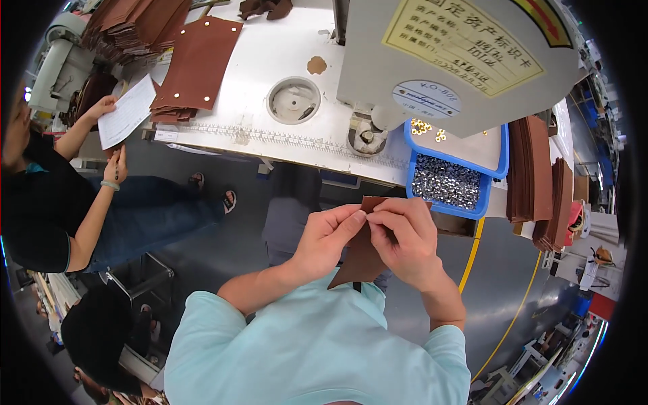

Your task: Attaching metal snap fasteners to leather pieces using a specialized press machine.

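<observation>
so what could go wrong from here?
1. Both hands, left and right, pinch only the top edge of the brown piece, held in mid-air; a slip could drop it.
2. The blue tray of small metal parts sits at the table edge just beyond the hands; a bump might spill it.

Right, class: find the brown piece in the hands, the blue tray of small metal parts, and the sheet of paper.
Brown piece (358,260), head view: lower half, below the hands.
Blue tray (413,181), head view: left rim.
Paper (127,111), head view: middle of the sheet.
</observation>
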The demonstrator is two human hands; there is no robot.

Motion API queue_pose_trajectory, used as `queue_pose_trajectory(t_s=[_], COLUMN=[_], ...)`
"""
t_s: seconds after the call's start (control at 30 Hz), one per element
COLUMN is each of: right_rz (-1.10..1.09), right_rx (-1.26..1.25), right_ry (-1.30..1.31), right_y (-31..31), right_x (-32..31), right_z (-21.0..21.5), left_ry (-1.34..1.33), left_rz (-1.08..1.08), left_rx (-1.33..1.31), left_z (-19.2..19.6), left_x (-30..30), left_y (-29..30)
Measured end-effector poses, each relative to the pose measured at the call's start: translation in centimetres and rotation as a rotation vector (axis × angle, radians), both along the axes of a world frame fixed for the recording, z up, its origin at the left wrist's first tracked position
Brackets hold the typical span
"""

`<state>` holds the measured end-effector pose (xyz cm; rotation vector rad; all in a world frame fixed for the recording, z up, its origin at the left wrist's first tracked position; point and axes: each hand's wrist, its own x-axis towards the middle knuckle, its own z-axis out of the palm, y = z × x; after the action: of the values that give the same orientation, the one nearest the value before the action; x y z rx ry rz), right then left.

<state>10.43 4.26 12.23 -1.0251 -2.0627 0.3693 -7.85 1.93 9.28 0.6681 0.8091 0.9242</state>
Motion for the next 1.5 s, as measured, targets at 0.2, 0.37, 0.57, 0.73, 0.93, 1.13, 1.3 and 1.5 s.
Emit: queue_pose_trajectory(t_s=[0.2,0.37,0.57,0.73,0.93,1.13,1.3,1.5], right_rz=[-0.118,-0.108,-0.150,-0.146,-0.269,-0.244,-0.276,-0.273], right_rx=[-0.123,-0.218,-0.366,-0.515,-0.315,-0.221,-0.197,-0.215], right_ry=[-0.018,0.049,0.140,0.208,-0.323,-0.374,-0.306,-0.353], right_y=[-0.4,-0.7,-1.5,0.5,3.9,4.5,4.0,4.2], right_x=[0.0,0.5,0.9,4.0,8.7,9.0,9.3,10.1], right_z=[1.2,0.7,0.4,-0.3,-3.4,-5.2,-5.6,-5.4], left_ry=[0.034,0.098,0.529,0.724,0.532,0.505,0.494,0.519], left_rz=[0.027,0.005,0.000,0.028,0.063,0.129,0.095,0.121], left_rx=[0.086,0.208,0.577,0.961,1.343,1.477,1.475,1.347], left_z=[0.8,1.2,0.3,0.4,-0.8,-0.4,-0.3,-0.1], left_x=[0.1,-0.2,-0.6,-1.6,-1.7,-1.8,-2.2,-1.9], left_y=[-0.4,-0.6,-0.5,-0.2,-0.6,-1.0,-1.0,-1.5])
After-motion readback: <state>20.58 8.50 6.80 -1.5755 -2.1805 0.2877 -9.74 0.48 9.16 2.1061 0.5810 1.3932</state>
